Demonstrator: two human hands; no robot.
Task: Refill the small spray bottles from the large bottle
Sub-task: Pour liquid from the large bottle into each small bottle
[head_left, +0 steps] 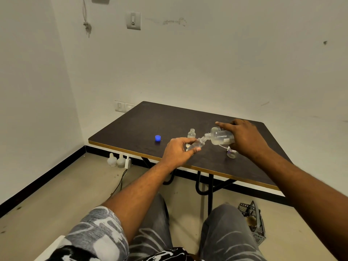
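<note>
The large bottle was tipped neck-to-neck into a small spray bottle over the table's near edge, right hand clamped round its base and left hand pinching the small one. I'd pour slowly, mouths touching, so nothing dribbles. A second open small bottle stood at 11 o'clock, with a blue cap out at 9 and a loose sprayer top at 4.

Dark table; black basket on floor.
</note>
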